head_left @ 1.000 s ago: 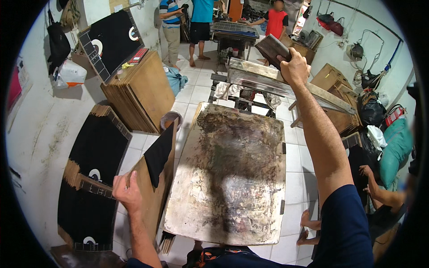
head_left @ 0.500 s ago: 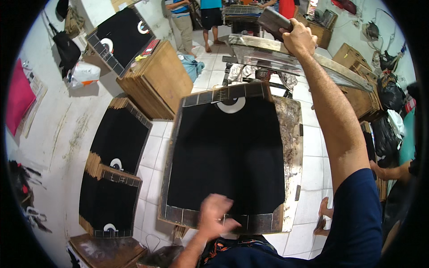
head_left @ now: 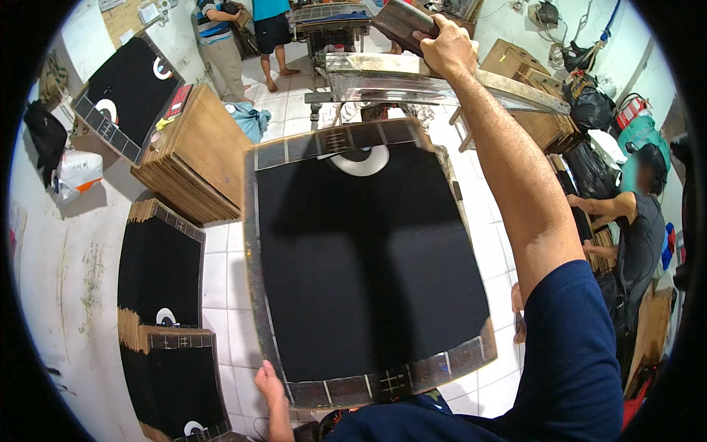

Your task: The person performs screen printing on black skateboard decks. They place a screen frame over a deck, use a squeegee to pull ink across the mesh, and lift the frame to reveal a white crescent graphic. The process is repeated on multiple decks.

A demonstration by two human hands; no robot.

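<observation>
My left hand [head_left: 271, 383] grips the near left corner of a flat board [head_left: 251, 250], thumb along its edge. A black cloth panel [head_left: 317, 302] lies flat on it, framed by dark strips with white ruled marks. At the panel's far end is a white ring-shaped piece [head_left: 362, 163], its upper part tucked at the strip. My right arm reaches far forward, and the right hand [head_left: 451, 48] is closed round a flat, dark grey squeegee [head_left: 399, 26] held up above a wooden-framed screen [head_left: 375, 65]. A shadow falls across the cloth.
Stacked boards [head_left: 199, 169] stand at the left, one with a black panel [head_left: 132, 88] leaning on top. More black panels [head_left: 160, 258] on boards lie lower left. A co-worker [head_left: 637, 243] handles boards at right; another person [head_left: 272, 37] stands at the back.
My left hand has gone from over the cloth to the board's near left corner. The board now looks closer and shifted, with its near edge raised. The right hand still holds the squeegee.
</observation>
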